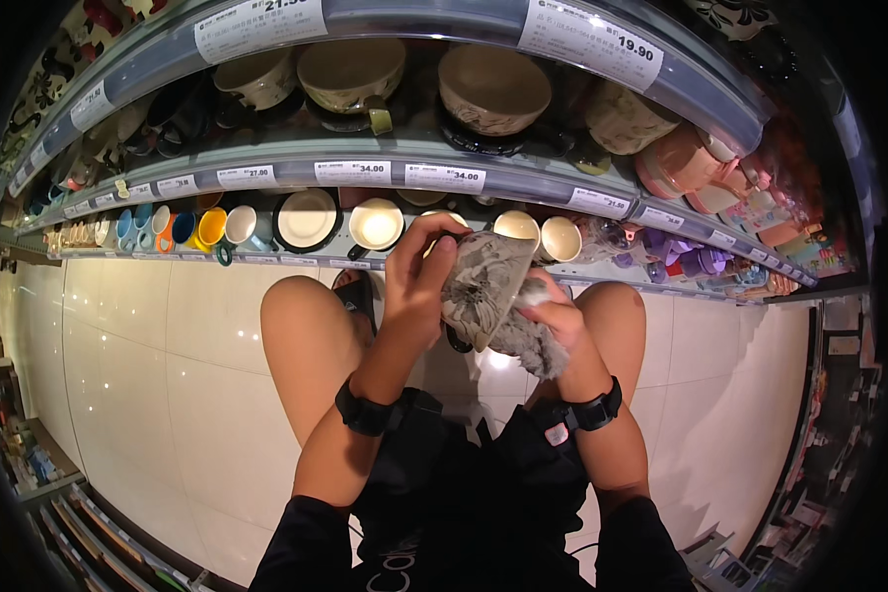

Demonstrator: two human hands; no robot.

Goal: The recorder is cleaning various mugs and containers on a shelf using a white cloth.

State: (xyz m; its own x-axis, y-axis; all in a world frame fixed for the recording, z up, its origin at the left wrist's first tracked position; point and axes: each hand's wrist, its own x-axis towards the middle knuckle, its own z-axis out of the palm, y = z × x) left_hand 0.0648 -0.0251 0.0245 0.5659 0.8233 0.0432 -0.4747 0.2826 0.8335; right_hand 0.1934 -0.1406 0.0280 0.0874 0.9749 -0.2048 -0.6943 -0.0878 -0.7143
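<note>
A grey patterned ceramic cup (pixel 481 288) is held tilted on its side above my lap, in front of the lowest shelf. My left hand (pixel 425 266) grips it from the left, fingers over its upper edge. On the right, my right hand (pixel 555 311) holds a fluffy grey cloth (pixel 536 344) against the cup's rim. Part of the cloth lies behind the cup, and the right fingertips are partly hidden. Just beyond the cup, white mugs (pixel 518 228) stand on the low shelf.
Shelf edges with price labels (pixel 444 177) curve across the front. Large patterned bowls (pixel 494 89) fill the middle shelf. On the low shelf are a yellow mug (pixel 212 226), a plate (pixel 307 218) and purple cups (pixel 703 260). My bare knees flank the hands above a tiled floor (pixel 192 355).
</note>
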